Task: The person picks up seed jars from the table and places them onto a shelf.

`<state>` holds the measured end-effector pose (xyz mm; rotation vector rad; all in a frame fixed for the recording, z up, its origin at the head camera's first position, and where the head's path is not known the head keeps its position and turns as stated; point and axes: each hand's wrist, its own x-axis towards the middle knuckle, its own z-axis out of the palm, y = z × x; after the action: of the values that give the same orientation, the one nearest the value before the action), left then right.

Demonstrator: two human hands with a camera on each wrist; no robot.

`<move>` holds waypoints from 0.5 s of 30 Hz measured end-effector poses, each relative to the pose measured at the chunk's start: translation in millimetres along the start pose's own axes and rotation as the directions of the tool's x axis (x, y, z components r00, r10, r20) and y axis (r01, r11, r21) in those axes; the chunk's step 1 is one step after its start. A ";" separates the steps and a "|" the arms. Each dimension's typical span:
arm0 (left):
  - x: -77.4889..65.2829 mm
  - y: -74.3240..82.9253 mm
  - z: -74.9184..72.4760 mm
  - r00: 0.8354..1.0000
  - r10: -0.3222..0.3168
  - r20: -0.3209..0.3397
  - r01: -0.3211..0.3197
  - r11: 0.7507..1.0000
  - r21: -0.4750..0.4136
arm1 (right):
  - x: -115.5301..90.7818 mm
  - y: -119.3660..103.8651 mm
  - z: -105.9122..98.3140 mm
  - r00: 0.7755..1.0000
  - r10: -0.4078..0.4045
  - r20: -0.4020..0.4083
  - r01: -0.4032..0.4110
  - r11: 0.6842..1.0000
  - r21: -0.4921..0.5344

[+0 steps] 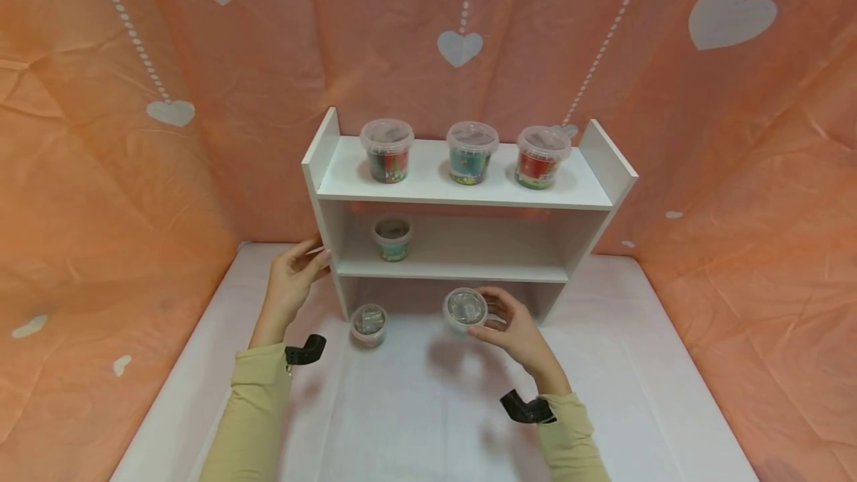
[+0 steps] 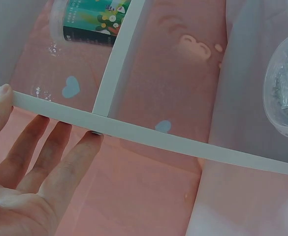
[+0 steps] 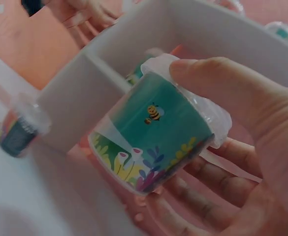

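My right hand [image 1: 512,326] holds a small teal tub [image 3: 156,123] with a bee and flowers printed on it. The thumb lies by the clear lid [image 3: 215,115], with the fingers along the other side; the tub tilts in the right wrist view. In the head view this tub is in front of the shelf's lowest level. My left hand [image 1: 291,285] touches the left side panel of the white shelf unit [image 1: 448,277]. Its thumb lies on the panel's front edge, and its fairly straight fingers [image 2: 70,172] reach the outer face.
Three lidded tubs stand on the top shelf: left tub [image 1: 388,162], middle tub [image 1: 471,162] and right tub [image 1: 538,168]. One teal tub [image 1: 393,248] is at the middle level's left. Another tub [image 1: 368,329] stands on the white tabletop [image 1: 395,422] near the unit's lower left.
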<state>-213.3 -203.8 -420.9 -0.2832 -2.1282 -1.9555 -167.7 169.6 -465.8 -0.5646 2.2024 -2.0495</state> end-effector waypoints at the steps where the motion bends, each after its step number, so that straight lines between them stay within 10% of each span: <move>1: 0.1 0.2 -0.1 1.000 -0.001 0.001 0.001 1.000 0.000 | 0.8 -3.3 -1.8 1.000 -0.002 -0.002 0.002 1.000 -0.007; 15: 0.3 1.1 0.0 1.000 -0.009 0.004 0.009 1.000 0.019 | 18.6 -37.7 -20.5 0.997 -0.058 -0.045 0.055 0.996 -0.064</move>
<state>-213.3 -203.8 -419.8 -0.2742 -2.1534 -1.9400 -183.3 181.7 -423.3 -0.5973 2.3099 -2.0471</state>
